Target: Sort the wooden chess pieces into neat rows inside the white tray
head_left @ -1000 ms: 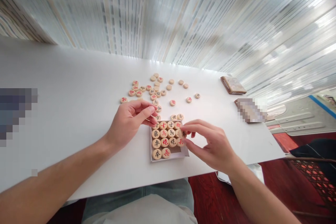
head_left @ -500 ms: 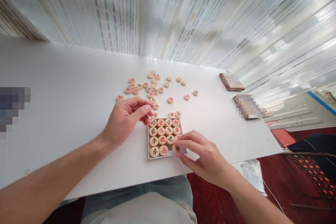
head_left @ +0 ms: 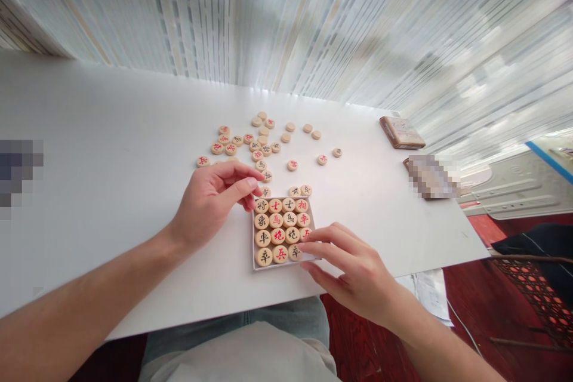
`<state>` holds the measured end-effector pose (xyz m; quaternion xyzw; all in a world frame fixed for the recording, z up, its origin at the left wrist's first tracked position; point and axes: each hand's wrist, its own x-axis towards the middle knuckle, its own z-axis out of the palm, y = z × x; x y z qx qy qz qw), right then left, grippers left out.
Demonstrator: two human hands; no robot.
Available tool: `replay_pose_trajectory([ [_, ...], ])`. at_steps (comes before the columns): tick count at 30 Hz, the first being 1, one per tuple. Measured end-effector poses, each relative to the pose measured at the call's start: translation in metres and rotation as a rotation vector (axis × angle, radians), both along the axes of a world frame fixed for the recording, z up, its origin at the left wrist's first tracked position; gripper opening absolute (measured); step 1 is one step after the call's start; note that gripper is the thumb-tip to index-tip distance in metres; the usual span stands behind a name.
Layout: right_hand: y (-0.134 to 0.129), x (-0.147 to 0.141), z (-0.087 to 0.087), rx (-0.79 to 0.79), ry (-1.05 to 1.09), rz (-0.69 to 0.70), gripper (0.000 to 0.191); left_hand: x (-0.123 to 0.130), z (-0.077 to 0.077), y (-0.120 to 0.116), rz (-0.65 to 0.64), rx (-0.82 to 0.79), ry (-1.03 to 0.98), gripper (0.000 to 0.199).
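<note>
A shallow white box (head_left: 253, 245) on the table holds rows of round wooden xiangqi pieces with red and black characters. My right hand (head_left: 351, 265) is at the box's right side, thumb and index finger apart. Their tips are beside a black-marked piece (head_left: 294, 252) lying flat in the front row; the index tip seems to touch it. My fingers cover part of a red-marked piece (head_left: 306, 233) behind. Over the box's far left corner hovers my left hand (head_left: 219, 191), fingers loosely bent and parted, with no piece visible in them. It partly hides a loose piece (head_left: 265, 192).
Loose xiangqi pieces (head_left: 255, 146) lie scattered beyond the box on the white table (head_left: 111, 191). Two of them (head_left: 299, 191) are just behind its far edge. A brown box (head_left: 401, 132) and a blurred-out item (head_left: 430, 178) lie at the right. Blinds (head_left: 268, 18) border the table's back.
The black-marked piece by my right hand has moved left, against the red-marked piece in the front row. My right fingers have parted from around it. My left hand stays nearly still.
</note>
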<state>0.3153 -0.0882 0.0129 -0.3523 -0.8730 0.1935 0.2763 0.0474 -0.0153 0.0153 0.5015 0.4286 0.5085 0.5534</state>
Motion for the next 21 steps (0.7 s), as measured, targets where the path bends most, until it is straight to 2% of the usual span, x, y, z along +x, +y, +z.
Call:
replay_pose_trajectory([
  [7,-0.0066,0.0053,0.0036,-0.017,-0.019,0.016,0.018,0.0013,0.002,-0.0012,-0.002,0.001,0.023,0.008],
  [21,-0.0079,-0.0025,-0.0002,0.018,-0.108,-0.011,0.015,0.0011,0.0021,-0.0009,-0.002,0.019,0.057,0.009],
])
